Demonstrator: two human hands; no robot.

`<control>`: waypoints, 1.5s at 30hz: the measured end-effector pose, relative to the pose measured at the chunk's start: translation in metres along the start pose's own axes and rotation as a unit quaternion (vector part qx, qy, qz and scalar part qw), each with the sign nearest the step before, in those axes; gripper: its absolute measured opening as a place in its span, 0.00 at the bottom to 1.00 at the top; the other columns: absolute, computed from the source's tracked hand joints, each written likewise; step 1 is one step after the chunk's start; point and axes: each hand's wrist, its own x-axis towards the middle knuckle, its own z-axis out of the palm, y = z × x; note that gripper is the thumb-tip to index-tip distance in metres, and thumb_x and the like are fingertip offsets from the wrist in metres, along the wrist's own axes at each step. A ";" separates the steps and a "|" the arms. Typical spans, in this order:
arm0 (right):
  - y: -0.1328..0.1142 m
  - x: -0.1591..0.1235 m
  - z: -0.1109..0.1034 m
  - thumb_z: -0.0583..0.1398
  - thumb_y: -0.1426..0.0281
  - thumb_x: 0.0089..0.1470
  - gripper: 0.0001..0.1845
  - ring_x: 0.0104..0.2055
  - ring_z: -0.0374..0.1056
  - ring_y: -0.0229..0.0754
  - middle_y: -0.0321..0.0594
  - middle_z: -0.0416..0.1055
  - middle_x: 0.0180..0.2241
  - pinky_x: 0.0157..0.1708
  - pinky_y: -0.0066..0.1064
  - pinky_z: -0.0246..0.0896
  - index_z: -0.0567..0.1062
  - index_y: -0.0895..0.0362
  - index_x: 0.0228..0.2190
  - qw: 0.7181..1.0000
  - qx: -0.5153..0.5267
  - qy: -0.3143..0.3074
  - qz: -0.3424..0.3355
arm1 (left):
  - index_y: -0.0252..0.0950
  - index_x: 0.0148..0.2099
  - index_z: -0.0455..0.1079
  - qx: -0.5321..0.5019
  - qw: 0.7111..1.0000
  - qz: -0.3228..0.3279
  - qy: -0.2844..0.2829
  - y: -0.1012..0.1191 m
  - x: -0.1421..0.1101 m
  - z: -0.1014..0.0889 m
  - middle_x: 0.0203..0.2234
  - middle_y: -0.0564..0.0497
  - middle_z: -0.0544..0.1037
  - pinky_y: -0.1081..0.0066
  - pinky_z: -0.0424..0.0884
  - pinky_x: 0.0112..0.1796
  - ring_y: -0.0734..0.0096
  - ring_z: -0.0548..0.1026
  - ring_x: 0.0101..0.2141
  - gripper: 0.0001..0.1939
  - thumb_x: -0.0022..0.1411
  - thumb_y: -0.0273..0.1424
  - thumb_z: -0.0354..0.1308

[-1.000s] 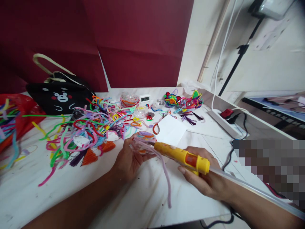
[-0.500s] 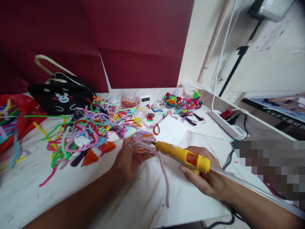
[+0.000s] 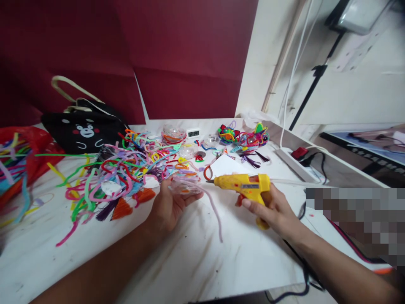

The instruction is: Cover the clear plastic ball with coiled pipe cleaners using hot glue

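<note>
My left hand (image 3: 171,205) grips a clear plastic ball (image 3: 183,188) with colourful pieces on it. From the ball a pale lilac pipe cleaner (image 3: 217,213) trails down to the right, its end loose over the table. My right hand (image 3: 274,207) is wrapped round the handle of a yellow hot glue gun (image 3: 243,183), thumb at the orange trigger. The gun lies level, and its dark nozzle points left, a short way from the ball and apart from it. Behind the nozzle are a white sheet of paper (image 3: 226,166) and a brown-orange loop (image 3: 208,172).
A tangled heap of pipe cleaners (image 3: 120,169) with tassels covers the left of the table (image 3: 177,270). Behind are a black bag (image 3: 84,133), a small digital clock (image 3: 193,133) and decorated balls (image 3: 228,134). A power strip (image 3: 297,164) with cables runs along the right edge.
My right hand has drawn the glue gun back to the right from the ball and turned it side-on. The ball has shifted slightly left, and the lilac pipe cleaner's end has risen.
</note>
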 end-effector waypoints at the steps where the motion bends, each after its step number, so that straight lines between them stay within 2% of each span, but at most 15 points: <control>1: -0.002 0.005 -0.001 0.72 0.54 0.54 0.20 0.24 0.68 0.41 0.39 0.81 0.31 0.22 0.32 0.64 0.75 0.52 0.40 0.999 0.036 -0.004 0.039 | 0.34 0.43 0.76 -0.002 1.000 0.010 0.008 0.001 0.001 -0.001 0.33 0.45 0.89 0.52 0.88 0.42 0.57 0.88 0.33 0.10 0.69 0.36 0.61; 5: -0.004 0.023 -0.006 0.73 0.52 0.48 0.22 0.19 0.61 0.35 0.36 0.79 0.25 0.20 0.29 0.54 0.76 0.54 0.34 0.973 0.109 -0.112 0.173 | 0.37 0.54 0.71 0.000 0.998 0.062 0.033 0.003 0.006 -0.003 0.35 0.50 0.89 0.53 0.88 0.41 0.58 0.88 0.34 0.15 0.67 0.34 0.63; 7: -0.001 0.029 -0.009 0.71 0.49 0.50 0.22 0.17 0.57 0.35 0.33 0.71 0.17 0.19 0.29 0.51 0.80 0.56 0.28 0.957 0.102 -0.177 0.205 | 0.38 0.56 0.70 0.009 0.996 0.082 0.033 0.003 0.007 -0.004 0.35 0.51 0.88 0.53 0.88 0.39 0.57 0.88 0.33 0.18 0.66 0.34 0.65; 10: 0.005 0.031 -0.009 0.69 0.49 0.53 0.23 0.16 0.57 0.34 0.33 0.66 0.13 0.18 0.28 0.48 0.81 0.57 0.22 0.949 0.078 -0.212 0.220 | 0.39 0.55 0.71 0.019 0.994 0.105 0.025 0.001 0.006 -0.003 0.37 0.51 0.87 0.55 0.88 0.38 0.58 0.88 0.34 0.16 0.67 0.35 0.64; 14: 0.013 0.029 -0.006 0.71 0.50 0.52 0.20 0.20 0.67 0.40 0.37 0.76 0.22 0.21 0.31 0.59 0.80 0.54 0.28 0.962 0.019 -0.156 0.222 | 0.40 0.54 0.73 0.022 0.992 0.121 0.005 -0.003 0.002 -0.003 0.40 0.50 0.87 0.60 0.86 0.40 0.60 0.88 0.36 0.15 0.66 0.36 0.65; 16: 0.015 0.029 -0.008 0.71 0.49 0.52 0.20 0.22 0.71 0.44 0.38 0.78 0.22 0.22 0.34 0.62 0.78 0.53 0.30 0.969 -0.110 -0.094 0.199 | 0.40 0.53 0.74 0.025 0.992 0.126 -0.003 -0.004 0.001 -0.003 0.40 0.50 0.86 0.61 0.86 0.40 0.59 0.88 0.37 0.15 0.66 0.37 0.66; 19: 0.011 0.029 -0.013 0.69 0.54 0.56 0.16 0.25 0.73 0.46 0.41 0.79 0.23 0.26 0.35 0.62 0.79 0.54 0.31 0.932 -0.340 -0.022 0.124 | 0.39 0.52 0.75 0.034 0.991 0.127 -0.005 -0.004 -0.002 -0.001 0.38 0.49 0.84 0.61 0.86 0.38 0.58 0.87 0.35 0.16 0.65 0.38 0.67; 21: 0.001 0.028 -0.014 0.67 0.59 0.58 0.11 0.28 0.75 0.48 0.44 0.81 0.27 0.30 0.37 0.63 0.81 0.55 0.33 0.917 -0.388 0.007 0.091 | 0.38 0.53 0.75 0.040 0.991 0.126 -0.004 -0.002 -0.003 0.000 0.38 0.49 0.84 0.62 0.86 0.36 0.59 0.86 0.34 0.17 0.65 0.37 0.67; 23: -0.011 0.026 -0.012 0.65 0.63 0.60 0.09 0.32 0.77 0.50 0.47 0.83 0.32 0.34 0.38 0.65 0.82 0.55 0.37 0.919 -0.390 0.010 0.063 | 0.38 0.53 0.75 0.045 0.991 0.124 -0.004 -0.001 -0.004 0.001 0.39 0.49 0.84 0.63 0.85 0.37 0.61 0.86 0.35 0.16 0.65 0.37 0.66; 26: -0.030 0.024 0.003 0.63 0.59 0.63 0.12 0.33 0.78 0.45 0.42 0.84 0.35 0.36 0.36 0.68 0.82 0.53 0.39 0.940 -0.338 -0.042 0.021 | 0.38 0.52 0.76 0.049 0.991 0.121 0.000 -0.002 -0.004 0.001 0.39 0.49 0.83 0.65 0.85 0.38 0.63 0.84 0.36 0.15 0.66 0.37 0.64; 28: -0.038 0.026 0.018 0.66 0.53 0.61 0.16 0.32 0.75 0.43 0.40 0.82 0.33 0.34 0.34 0.67 0.81 0.54 0.35 0.974 -0.198 -0.105 0.009 | 0.39 0.51 0.76 0.056 0.991 0.123 0.008 -0.003 -0.003 0.000 0.40 0.49 0.83 0.65 0.85 0.38 0.61 0.84 0.37 0.15 0.65 0.38 0.64; 30: -0.043 0.030 0.034 0.71 0.50 0.55 0.21 0.27 0.68 0.39 0.34 0.75 0.27 0.30 0.31 0.63 0.77 0.55 0.31 0.987 -0.102 -0.122 0.022 | 0.39 0.51 0.77 0.064 0.990 0.127 0.014 -0.005 -0.002 -0.002 0.44 0.47 0.84 0.65 0.85 0.39 0.59 0.85 0.41 0.15 0.64 0.38 0.65; 36: -0.039 0.042 0.064 0.78 0.46 0.44 0.29 0.25 0.67 0.37 0.33 0.75 0.25 0.27 0.29 0.61 0.74 0.54 0.29 0.990 0.079 -0.089 0.072 | 0.41 0.50 0.79 0.081 0.988 0.135 -0.003 -0.006 -0.003 -0.005 0.49 0.43 0.86 0.68 0.84 0.38 0.53 0.84 0.49 0.12 0.65 0.36 0.66; 41: -0.029 0.045 0.069 0.80 0.46 0.38 0.31 0.20 0.58 0.33 0.29 0.70 0.20 0.22 0.27 0.51 0.75 0.55 0.26 0.991 0.098 -0.049 0.076 | 0.41 0.47 0.80 0.096 0.987 0.130 -0.001 -0.008 -0.004 -0.002 0.49 0.42 0.86 0.68 0.84 0.35 0.52 0.85 0.48 0.10 0.64 0.36 0.68; 45: -0.022 0.045 0.070 0.79 0.46 0.39 0.30 0.21 0.55 0.33 0.28 0.67 0.19 0.23 0.28 0.47 0.75 0.54 0.25 0.992 0.097 -0.031 0.072 | 0.41 0.50 0.79 0.083 0.990 0.109 -0.018 -0.012 -0.005 -0.003 0.50 0.42 0.86 0.68 0.84 0.37 0.52 0.85 0.49 0.13 0.64 0.37 0.69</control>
